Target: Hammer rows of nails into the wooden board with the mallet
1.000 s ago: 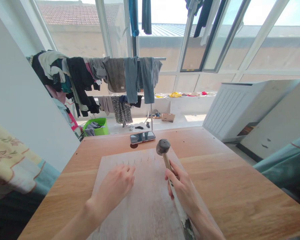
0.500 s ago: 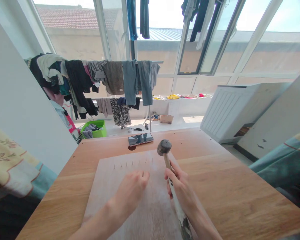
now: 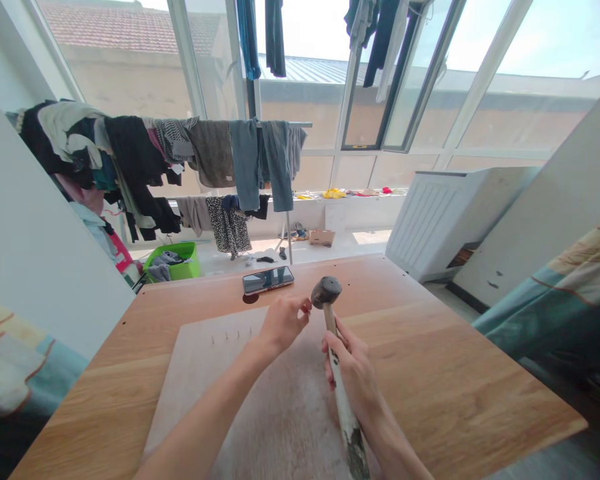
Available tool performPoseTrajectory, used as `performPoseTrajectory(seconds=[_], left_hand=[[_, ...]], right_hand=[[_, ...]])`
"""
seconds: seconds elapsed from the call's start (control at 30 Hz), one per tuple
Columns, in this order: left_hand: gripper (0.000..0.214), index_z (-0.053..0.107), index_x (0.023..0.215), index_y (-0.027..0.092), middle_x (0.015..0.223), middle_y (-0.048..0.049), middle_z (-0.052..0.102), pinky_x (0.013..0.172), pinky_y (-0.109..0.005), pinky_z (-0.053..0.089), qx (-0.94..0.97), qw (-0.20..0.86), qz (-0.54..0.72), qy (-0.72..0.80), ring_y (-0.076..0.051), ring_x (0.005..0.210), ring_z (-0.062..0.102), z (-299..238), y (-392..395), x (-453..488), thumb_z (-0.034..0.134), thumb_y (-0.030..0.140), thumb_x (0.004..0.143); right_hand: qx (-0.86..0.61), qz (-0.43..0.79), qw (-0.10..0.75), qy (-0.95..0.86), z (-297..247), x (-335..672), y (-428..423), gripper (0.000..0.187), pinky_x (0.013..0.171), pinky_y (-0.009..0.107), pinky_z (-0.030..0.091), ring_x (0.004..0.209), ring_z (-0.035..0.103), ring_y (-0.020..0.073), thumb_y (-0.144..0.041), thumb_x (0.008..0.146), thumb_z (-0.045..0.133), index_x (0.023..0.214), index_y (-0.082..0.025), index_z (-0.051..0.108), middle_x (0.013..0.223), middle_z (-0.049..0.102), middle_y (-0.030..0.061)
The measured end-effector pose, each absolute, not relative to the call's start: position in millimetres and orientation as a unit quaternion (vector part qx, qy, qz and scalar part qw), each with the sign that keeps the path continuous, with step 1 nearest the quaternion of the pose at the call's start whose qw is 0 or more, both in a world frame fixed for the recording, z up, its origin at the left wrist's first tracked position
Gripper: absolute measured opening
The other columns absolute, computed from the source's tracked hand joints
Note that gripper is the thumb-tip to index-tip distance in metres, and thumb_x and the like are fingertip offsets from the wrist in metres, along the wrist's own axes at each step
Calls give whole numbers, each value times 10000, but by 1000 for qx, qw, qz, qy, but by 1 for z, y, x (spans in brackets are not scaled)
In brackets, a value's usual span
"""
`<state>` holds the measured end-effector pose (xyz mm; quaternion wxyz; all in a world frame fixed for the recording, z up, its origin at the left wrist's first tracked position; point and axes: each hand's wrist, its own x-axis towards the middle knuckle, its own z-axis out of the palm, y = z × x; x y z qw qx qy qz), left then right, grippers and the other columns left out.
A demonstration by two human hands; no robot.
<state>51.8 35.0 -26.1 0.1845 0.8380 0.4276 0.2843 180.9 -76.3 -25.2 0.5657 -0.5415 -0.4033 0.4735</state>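
Observation:
My right hand is wrapped round the pale, worn wooden handle of a mallet. The mallet's dark head points away from me, over the far right part of a whitish board. At the far edge of that board, my left hand is closed in a pinch, its fingertips just left of the mallet head. A small thing, apparently a nail, is between them, mostly hidden. A row of thin nails stands upright in the board to the left; my left hand covers part of the row.
The board lies on a wooden table. A phone lies beyond the board, beside a dark round spot. Past the table are a green basket, a drying rack hung with clothes and a white ribbed cabinet.
My left hand has moved away from me and slightly right, from over the middle of the board to beside the mallet head. My right hand keeps its hold; the view has shifted slightly right.

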Motion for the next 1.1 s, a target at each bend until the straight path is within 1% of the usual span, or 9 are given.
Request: performPoseTrajectory(seconds=[0.07, 0.13, 0.23, 0.3, 0.47, 0.63, 0.8, 0.93, 1.1], left_hand=[[167, 742, 853, 197, 864, -43, 781, 729, -282, 495, 833, 200, 271, 439, -200, 801, 697, -29, 36, 50, 654, 62, 810], [157, 739, 852, 199, 873, -40, 781, 730, -279, 493, 832, 205, 262, 445, -192, 794, 698, -30, 36, 49, 657, 70, 819], [156, 734, 850, 211, 864, -31, 776, 748, -298, 483, 835, 174, 256, 455, -197, 799, 675, -31, 36, 50, 668, 74, 813], [164, 725, 869, 223, 857, -24, 780, 809, -338, 469, 837, 150, 256, 460, -218, 858, 658, -31, 35, 51, 691, 80, 796], [379, 645, 1141, 224, 854, 4, 795, 898, -408, 421, 826, 157, 271, 469, -264, 1019, 629, -31, 35, 53, 717, 113, 785], [403, 618, 1181, 216, 886, -3, 799, 907, -406, 396, 827, 172, 258, 468, -269, 1062, 636, -28, 35, 53, 700, 117, 798], [466, 627, 1204, 218, 909, -4, 797, 894, -392, 400, 826, 174, 258, 470, -265, 1051, 652, -29, 34, 52, 681, 50, 772], [484, 608, 1243, 201, 903, -10, 799, 910, -408, 398, 826, 175, 269, 464, -277, 1073, 645, -31, 34, 52, 705, 84, 784], [478, 637, 1209, 220, 899, -7, 791, 875, -383, 417, 824, 182, 279, 458, -262, 1022, 667, -31, 34, 52, 694, 49, 766]], right_hand=[[-542, 474, 565, -402, -26, 181, -76, 231, 294, 174, 369, 345, 441, 69, -413, 883, 561, 951, -197, 606, 610, 487, -94], [-544, 473, 564, -402, -26, 180, -76, 216, 291, 169, 365, 334, 432, 68, -412, 884, 556, 899, -200, 598, 569, 467, -101], [-544, 474, 563, -404, -26, 180, -76, 252, 295, 169, 376, 334, 437, 66, -415, 880, 562, 984, -194, 624, 583, 483, -98], [-541, 474, 561, -409, -26, 181, -76, 305, 295, 173, 385, 341, 452, 64, -418, 873, 574, 1064, -190, 637, 638, 521, -83], [-545, 472, 550, -422, -22, 188, -80, 375, 283, 179, 382, 320, 416, 52, -412, 871, 590, 1160, -184, 661, 651, 509, -79], [-558, 453, 540, -438, -25, 192, -87, 499, 286, 190, 399, 321, 415, 56, -398, 888, 578, 1344, -199, 612, 658, 515, -81], [-557, 465, 513, -459, -30, 189, -88, 416, 297, 190, 381, 324, 441, 66, -411, 904, 583, 1219, -160, 687, 619, 513, -72], [-562, 457, 522, -450, -31, 189, -88, 524, 303, 197, 395, 328, 447, 70, -416, 901, 592, 1372, -187, 601, 647, 522, -72], [-558, 455, 511, -469, -35, 190, -90, 467, 307, 199, 387, 323, 453, 73, -421, 914, 579, 1299, -167, 650, 625, 519, -69]])
